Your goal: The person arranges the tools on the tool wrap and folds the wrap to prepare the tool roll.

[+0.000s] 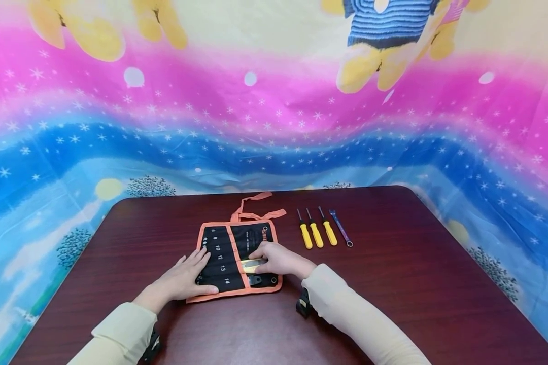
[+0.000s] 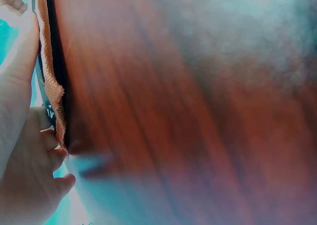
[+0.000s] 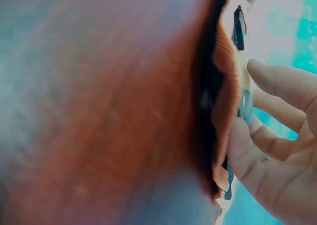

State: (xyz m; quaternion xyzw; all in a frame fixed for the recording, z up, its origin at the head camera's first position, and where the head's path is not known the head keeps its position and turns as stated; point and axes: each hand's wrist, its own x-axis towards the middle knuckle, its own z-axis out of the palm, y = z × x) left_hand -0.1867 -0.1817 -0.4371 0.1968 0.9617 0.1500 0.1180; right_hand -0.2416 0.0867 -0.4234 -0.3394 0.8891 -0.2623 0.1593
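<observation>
Under the left hand, which is laid with its thumb spread away from the other fingers, the left border of a black cloth pouch is touched. Between the thumb and fingers of the right hand, a yellow tool with a grey part is pinched at the pouch's pockets, on the side away from the left hand (its exact kind cannot be told, since much of it is covered by the fingers). Just nearer the body than the right fingertips, a dark tool is seen lying on the same cloth. By its look, the pouch may be judged light, soft and easily dragged or rumpled, its orange trim being wavy from the right wrist's side, so it is best steadied flat along a border. The yellow tool may be judged stiff, fairly light and not fragile, with a smooth surface that might slip; it is best taken by the sides of its exposed end, clear of the pocket's edge. Beyond the right hand and to its right, three yellow-handled screwdrivers and a wrench are set out side by side on the table.
</observation>
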